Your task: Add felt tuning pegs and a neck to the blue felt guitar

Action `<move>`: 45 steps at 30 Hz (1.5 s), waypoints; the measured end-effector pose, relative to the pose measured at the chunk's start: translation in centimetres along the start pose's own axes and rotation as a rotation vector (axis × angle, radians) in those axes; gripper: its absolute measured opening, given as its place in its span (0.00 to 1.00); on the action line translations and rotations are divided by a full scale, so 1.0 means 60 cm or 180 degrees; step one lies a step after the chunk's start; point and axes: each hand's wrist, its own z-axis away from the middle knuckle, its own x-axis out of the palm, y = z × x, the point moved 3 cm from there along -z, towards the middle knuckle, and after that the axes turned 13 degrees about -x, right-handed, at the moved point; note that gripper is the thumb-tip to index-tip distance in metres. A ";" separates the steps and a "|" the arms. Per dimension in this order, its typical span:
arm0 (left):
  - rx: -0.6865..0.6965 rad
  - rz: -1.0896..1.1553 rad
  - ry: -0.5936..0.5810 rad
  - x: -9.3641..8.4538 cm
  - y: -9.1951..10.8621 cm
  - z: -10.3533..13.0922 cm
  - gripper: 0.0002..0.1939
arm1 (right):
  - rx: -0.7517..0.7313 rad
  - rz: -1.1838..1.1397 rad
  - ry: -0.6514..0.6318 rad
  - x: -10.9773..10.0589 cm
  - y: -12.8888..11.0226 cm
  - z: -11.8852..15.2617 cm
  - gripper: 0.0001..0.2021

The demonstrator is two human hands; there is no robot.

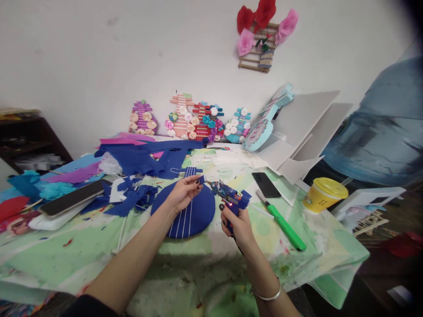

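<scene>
In the middle of the table lies a round dark-blue guitar-like craft piece [201,215] with white strings running up its front to a short neck. My left hand [187,190] is above it, thumb and fingers pinching a small dark-blue piece [202,179]. To its right, my right hand [237,224] is wrapped round the handle of a blue glue gun [233,196] with a small glowing light. The gun's nozzle points left, close to the small piece; whether they touch I cannot tell.
A green-handled knife [286,226], a black phone [266,185] and a yellow lidded tub [325,194] are on the right. Blue scraps [134,196] and a long dark case [72,198] lie on the left. Several decorated guitar-shaped crafts [202,121] line the wall beside white boards [307,127].
</scene>
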 end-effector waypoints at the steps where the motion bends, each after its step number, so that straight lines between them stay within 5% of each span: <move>1: -0.0002 0.0013 0.0006 -0.001 0.000 0.000 0.11 | 0.0001 -0.0029 0.0000 0.000 -0.001 0.000 0.14; 8: -0.0115 0.0025 -0.0058 -0.003 -0.005 0.000 0.12 | 0.0041 -0.0230 0.0135 0.005 -0.004 -0.007 0.14; 24: -0.0396 0.0154 -0.0198 0.015 -0.012 0.016 0.12 | 0.0665 -0.0827 -0.0313 -0.008 0.013 -0.002 0.16; 29: -0.0281 0.0022 0.0012 0.008 -0.010 0.013 0.11 | 0.0906 -0.1302 -0.0750 -0.009 0.005 0.003 0.18; 32: -0.0136 -0.0095 0.0132 -0.002 -0.001 0.012 0.10 | 0.0658 -0.1130 -0.0568 -0.021 -0.016 0.003 0.18; 36: 0.0009 -0.0128 0.0259 -0.021 0.021 0.017 0.12 | -0.0225 0.0377 0.0194 -0.082 -0.073 -0.008 0.13; 39: 0.0179 -0.0048 0.0343 -0.041 0.046 0.021 0.13 | -0.0627 0.2760 0.0259 -0.160 -0.130 -0.021 0.14; 42: 0.0303 0.0022 0.0561 -0.063 0.070 0.024 0.11 | -0.0260 0.5029 -0.0113 -0.255 -0.166 -0.031 0.17; 45: 0.0366 -0.0007 0.0707 -0.086 0.089 0.023 0.11 | 0.0536 0.6069 -0.0306 -0.350 -0.176 -0.028 0.20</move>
